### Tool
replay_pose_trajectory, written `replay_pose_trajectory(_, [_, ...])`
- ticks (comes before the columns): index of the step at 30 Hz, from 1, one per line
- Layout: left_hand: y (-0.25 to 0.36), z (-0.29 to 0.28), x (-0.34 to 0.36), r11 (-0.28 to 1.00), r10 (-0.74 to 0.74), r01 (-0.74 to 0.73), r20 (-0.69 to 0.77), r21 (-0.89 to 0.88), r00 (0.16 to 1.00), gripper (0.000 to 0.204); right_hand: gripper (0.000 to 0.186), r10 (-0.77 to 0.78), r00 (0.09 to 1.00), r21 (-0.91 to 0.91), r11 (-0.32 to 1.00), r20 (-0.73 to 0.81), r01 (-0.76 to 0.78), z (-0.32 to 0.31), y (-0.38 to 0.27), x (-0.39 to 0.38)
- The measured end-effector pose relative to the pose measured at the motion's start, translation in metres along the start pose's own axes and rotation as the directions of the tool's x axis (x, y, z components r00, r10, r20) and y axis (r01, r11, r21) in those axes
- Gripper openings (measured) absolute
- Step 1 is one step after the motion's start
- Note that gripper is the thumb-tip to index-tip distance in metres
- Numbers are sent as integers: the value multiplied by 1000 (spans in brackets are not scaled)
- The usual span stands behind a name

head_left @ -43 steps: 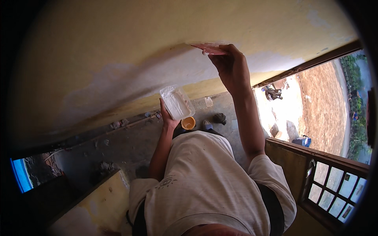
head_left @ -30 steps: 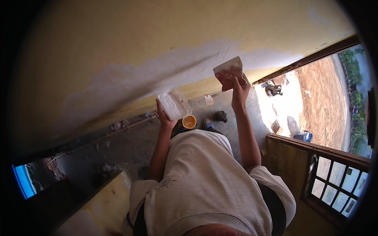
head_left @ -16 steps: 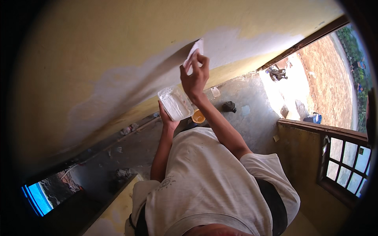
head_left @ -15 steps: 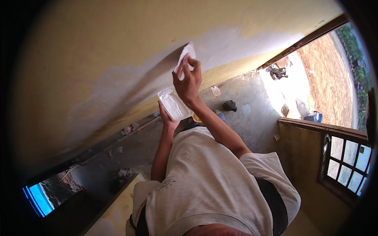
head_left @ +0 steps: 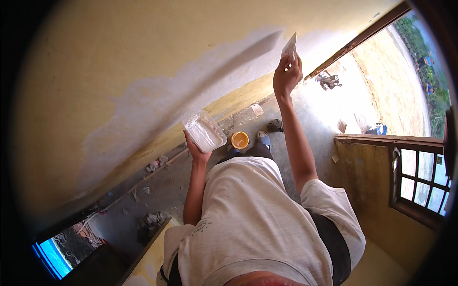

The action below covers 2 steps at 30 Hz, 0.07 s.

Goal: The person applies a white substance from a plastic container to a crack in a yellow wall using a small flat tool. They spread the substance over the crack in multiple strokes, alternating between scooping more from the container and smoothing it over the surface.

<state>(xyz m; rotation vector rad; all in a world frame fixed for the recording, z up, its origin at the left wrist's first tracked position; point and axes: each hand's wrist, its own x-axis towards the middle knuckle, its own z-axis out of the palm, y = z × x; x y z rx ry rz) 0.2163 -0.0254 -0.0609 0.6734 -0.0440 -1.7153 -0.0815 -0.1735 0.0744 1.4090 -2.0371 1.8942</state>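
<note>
My left hand [head_left: 197, 151] grips a clear rectangular plastic tub [head_left: 219, 132] from beneath and the side. White paste [head_left: 202, 134] is spread inside it. My right hand [head_left: 287, 80] is stretched out to the upper right, its fingers pinching a thin, flat, whitish putty spreader [head_left: 289, 47]. That spreader is close to the yellow wall [head_left: 157, 33] and casts a long shadow; whether its edge touches cannot be made out. A broad white patch [head_left: 148, 102] of paste runs along the lower wall.
By my feet stands an orange-yellow bucket [head_left: 233, 139], with a dark bag [head_left: 275, 125] to its right. A doorway opens onto bright ground at the right, near a barred window [head_left: 422, 178]. Crumpled debris [head_left: 156, 163] lies along the wall base; a low yellow wall [head_left: 148, 248] stands at lower left.
My right hand has moved right and away from the tub, carrying the spreader along the wall. The tub has shifted slightly down and left, and the bucket shows fully.
</note>
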Motion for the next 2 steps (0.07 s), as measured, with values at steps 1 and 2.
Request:
replay_pose_trajectory(1, [1,1,0,1000,-2,2,-11,5,1000,70,40,18,999,14,1000,35,-19,7,-4,9])
replay_pose_trajectory(2, [3,2,1,1000,-2,2,-8,10,1000,70,41,36,997,32,999,73,-38,18,-15,13])
